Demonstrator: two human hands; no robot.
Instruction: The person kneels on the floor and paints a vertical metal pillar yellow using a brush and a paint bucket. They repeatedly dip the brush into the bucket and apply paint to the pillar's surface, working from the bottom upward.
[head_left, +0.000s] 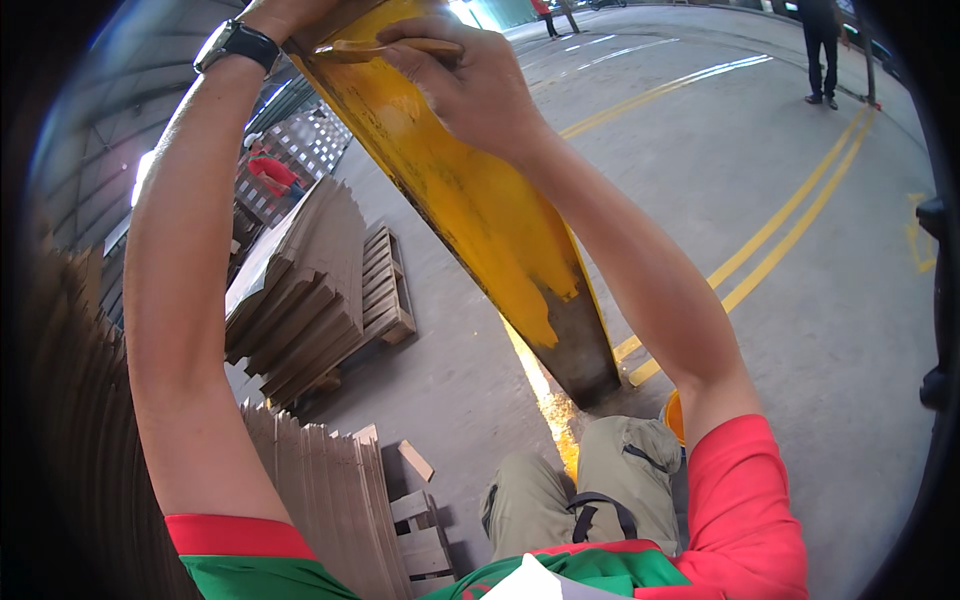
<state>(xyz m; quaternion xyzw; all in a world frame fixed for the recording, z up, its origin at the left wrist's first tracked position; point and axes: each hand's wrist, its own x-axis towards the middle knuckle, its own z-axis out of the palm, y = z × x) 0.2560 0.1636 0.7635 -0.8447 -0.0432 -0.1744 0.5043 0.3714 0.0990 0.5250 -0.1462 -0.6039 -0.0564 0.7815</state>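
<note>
A tall steel beam (pixel 450 200) rises from the floor in front of me, its face mostly coated in wet-looking yellow paint. Near its foot the surface is bare and dark grey-brown. Up high, my right hand (pixel 485 95) is closed around a paintbrush (pixel 350 52), whose head lies against the beam at its left edge. My left hand (pixel 290 12), below which a dark-strapped watch (pixel 238 47) sits on the wrist, is by the beam's upper left edge. The picture's top edge cuts it off, and its fingers are hidden.
Stacks of flat cardboard (pixel 300 300) stand at left, one on a wooden pallet (pixel 385 290). A yellow bucket (pixel 674 415) is beside my right knee. Yellow lines (pixel 790 235) mark the concrete floor. A person in red (pixel 272 172) is at left; another in dark clothes (pixel 820 50) stands far right.
</note>
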